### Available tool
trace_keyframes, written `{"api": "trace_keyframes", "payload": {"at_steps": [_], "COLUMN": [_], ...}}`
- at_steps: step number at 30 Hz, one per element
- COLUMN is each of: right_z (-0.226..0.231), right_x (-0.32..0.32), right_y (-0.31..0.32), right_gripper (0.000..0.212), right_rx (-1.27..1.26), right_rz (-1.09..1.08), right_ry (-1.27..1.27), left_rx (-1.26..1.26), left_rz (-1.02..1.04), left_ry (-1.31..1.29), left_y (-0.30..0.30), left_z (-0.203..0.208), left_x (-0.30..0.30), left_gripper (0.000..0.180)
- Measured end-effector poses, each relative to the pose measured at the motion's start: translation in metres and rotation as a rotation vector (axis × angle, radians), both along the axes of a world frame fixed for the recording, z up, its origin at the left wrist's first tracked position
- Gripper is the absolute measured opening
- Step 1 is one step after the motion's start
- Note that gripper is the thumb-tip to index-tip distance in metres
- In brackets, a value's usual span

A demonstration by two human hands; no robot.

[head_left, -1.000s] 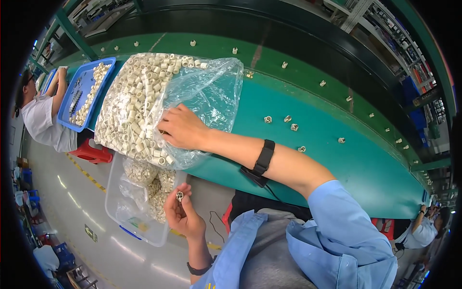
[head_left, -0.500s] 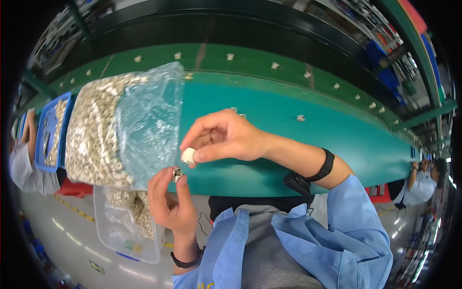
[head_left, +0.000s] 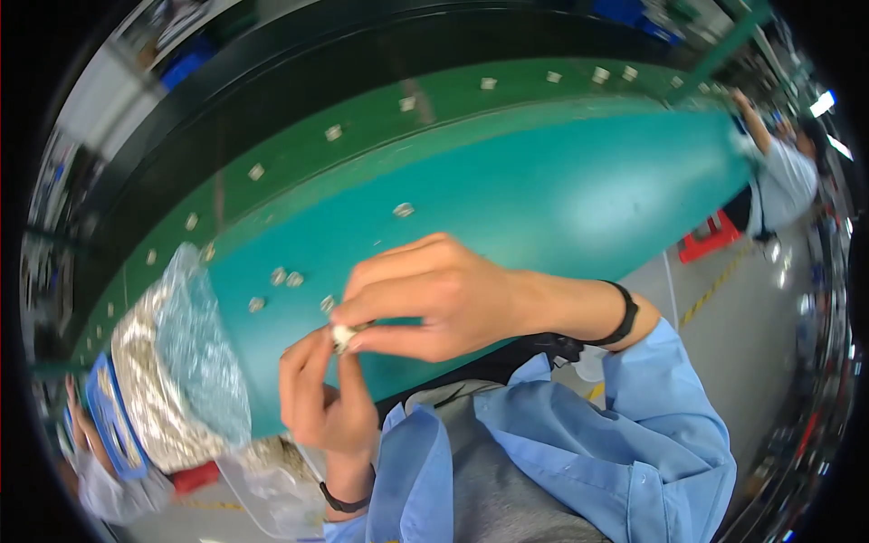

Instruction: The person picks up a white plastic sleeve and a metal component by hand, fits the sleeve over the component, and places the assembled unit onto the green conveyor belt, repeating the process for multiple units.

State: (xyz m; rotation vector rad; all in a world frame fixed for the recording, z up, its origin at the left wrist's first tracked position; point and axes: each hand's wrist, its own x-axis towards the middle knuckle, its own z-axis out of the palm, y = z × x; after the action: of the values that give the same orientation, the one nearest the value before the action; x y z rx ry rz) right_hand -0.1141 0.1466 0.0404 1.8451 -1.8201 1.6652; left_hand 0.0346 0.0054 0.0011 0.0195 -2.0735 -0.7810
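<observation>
My right hand [head_left: 434, 299] pinches a small cream-coloured round cap [head_left: 344, 337] between thumb and fingers. Just below it, the thumb and fingers of my left hand [head_left: 328, 398] are closed at the cap's underside, so both hands meet at this one spot. The small round part with dark and metallic insides that my left fingers gripped earlier is mostly covered now by the cap and fingertips. Beyond my hands, several small pale fittings [head_left: 295, 280] lie loose on the teal worktop [head_left: 543, 190]. One fitting [head_left: 403, 210] sits apart, farther from me.
At left are a clear plastic bag [head_left: 158, 371] of cream pieces, a blue tray [head_left: 122, 425] and a clear bin [head_left: 272, 493] below the table edge. Spaced fittings [head_left: 334, 133] line the green strip at the back. Co-workers [head_left: 786, 176] sit at both ends.
My right hand has brought the cap down onto the part in my left fingers; they were apart before. The view has turned rightward, shifting the bag toward the lower left.
</observation>
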Motion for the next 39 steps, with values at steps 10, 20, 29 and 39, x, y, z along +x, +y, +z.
{"api": "trace_keyframes", "payload": {"at_steps": [10,20,29,39], "right_z": [-0.011,-0.028,-0.019,-0.019], "right_x": [-0.03,-0.057,-0.107,-0.107], "right_y": [0.055,0.072,0.11,0.129], "right_gripper": [0.014,0.014,0.016,0.021], "right_rx": [-0.029,0.045,0.056,-0.042], "right_rz": [-0.123,-0.24,-0.286,-0.2], "right_ry": [-0.261,-0.411,-0.266,-0.413], "left_rx": [-0.186,0.113,0.168,-0.206], "left_rz": [-0.057,-0.253,-0.385,-0.392], "left_ry": [0.025,-0.147,-0.23,-0.038], "left_y": [0.037,0.052,0.071,0.079], "left_z": [0.0,-0.013,0.006,0.02], "left_x": [-0.064,-0.109,-0.166,-0.171], "left_gripper": [0.025,0.023,0.025,0.031]}}
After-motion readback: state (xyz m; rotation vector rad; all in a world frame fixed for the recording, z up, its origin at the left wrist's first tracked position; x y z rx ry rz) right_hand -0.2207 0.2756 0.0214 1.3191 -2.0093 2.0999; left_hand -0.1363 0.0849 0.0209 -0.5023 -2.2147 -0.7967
